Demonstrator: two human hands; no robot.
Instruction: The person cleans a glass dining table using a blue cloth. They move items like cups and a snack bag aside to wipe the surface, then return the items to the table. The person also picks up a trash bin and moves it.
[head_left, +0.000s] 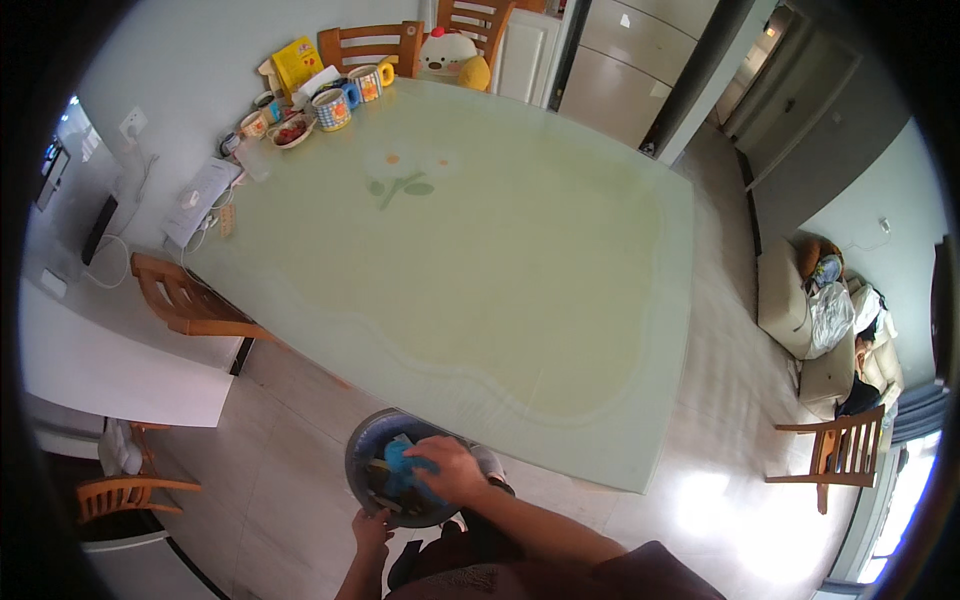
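Observation:
Below the table's near edge, a dark round bin (360, 442) stands tilted towards me. My left hand (371, 527) grips its lower left rim. Over the bin's mouth reaches my right hand (448, 466), its fingertips against a crumpled blue cloth-like item (401, 459). Whether those fingers are closed on the blue item is hidden by the hand itself. Dark and pale odds and ends lie around it inside the bin, too small to tell apart. Beyond is the dining table (480, 285), covered with a pale green sheet with a flower print.
Mugs (331, 109), a bowl of red pieces (291, 133), a yellow packet (298, 66), papers (201, 196) and cables crowd the table's far left edge. Wooden chairs (191, 304) stand around. A plush toy (448, 56) sits at the far side; a cluttered sofa (784, 300) is at right.

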